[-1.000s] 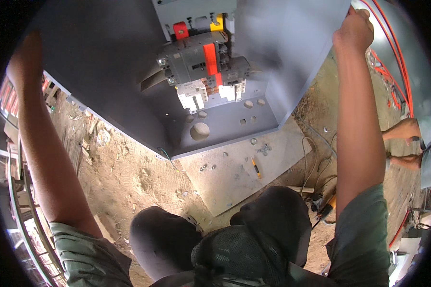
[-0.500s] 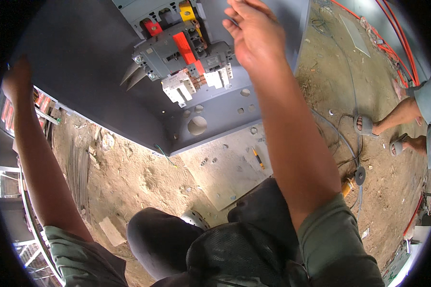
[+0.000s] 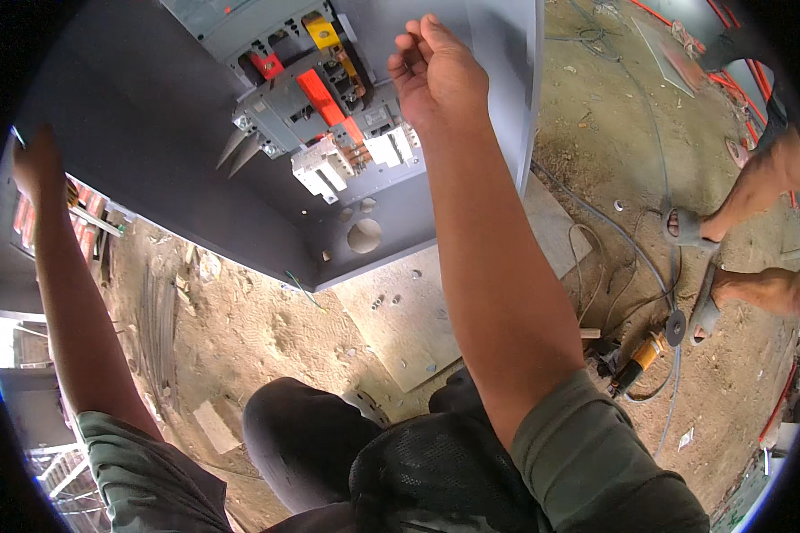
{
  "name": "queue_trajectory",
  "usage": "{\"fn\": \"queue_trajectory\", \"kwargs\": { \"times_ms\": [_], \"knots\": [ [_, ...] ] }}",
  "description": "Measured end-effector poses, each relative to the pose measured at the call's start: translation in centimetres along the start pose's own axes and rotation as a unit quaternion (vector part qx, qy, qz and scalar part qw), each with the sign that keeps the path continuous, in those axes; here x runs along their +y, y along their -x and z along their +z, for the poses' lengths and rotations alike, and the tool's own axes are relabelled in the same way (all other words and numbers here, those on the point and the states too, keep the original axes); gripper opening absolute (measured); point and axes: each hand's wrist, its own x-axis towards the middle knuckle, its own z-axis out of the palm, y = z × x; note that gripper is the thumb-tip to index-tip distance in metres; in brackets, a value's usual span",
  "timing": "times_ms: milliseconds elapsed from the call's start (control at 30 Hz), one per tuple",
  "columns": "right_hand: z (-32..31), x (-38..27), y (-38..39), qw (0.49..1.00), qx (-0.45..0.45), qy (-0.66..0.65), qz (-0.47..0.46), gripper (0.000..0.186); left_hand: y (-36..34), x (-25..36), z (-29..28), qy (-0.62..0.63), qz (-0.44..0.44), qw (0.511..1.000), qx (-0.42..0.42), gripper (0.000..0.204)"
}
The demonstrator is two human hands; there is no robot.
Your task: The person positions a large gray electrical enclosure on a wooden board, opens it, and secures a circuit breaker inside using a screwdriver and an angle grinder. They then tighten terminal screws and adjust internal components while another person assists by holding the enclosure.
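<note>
Here, bends dark-trousered knees just before a pale board on sandy ground. Faces a grey metal box, open at the front, with a lower edge meeting the board. Has the left hand at the box's left edge, too shadowed to tell the state of the fingers. Holds the right hand before the open interior, near a grey breaker, with fingers loosely bent and slightly apart. Deeper in, shows white switches and a yellow tab.
</note>
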Motion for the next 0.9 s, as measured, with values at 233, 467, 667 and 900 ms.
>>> {"fn": "queue_trajectory", "kwargs": {
  "times_ms": [233,467,667,900],
  "knots": [
    [0.5,0.3,-0.1,0.995,-0.001,-0.094,0.034,0.01,-0.2,1.6,-3.4,0.041,-0.013,0.999,-0.003,0.051],
    [-0.7,-0.3,-0.8,0.995,0.008,-0.079,0.058,0.008,2.0,5.2,-4.1,0.043,-0.059,0.997,-0.015,0.055],
    [-1.7,0.6,-1.0,0.993,0.009,-0.055,0.105,0.007,3.0,7.2,-6.1,0.053,-0.075,0.995,-0.033,0.056],
    [-1.9,0.3,-0.3,0.995,0.011,-0.035,0.098,0.012,3.6,10.6,-7.0,0.038,-0.184,0.979,-0.078,0.039]
  ]
}}
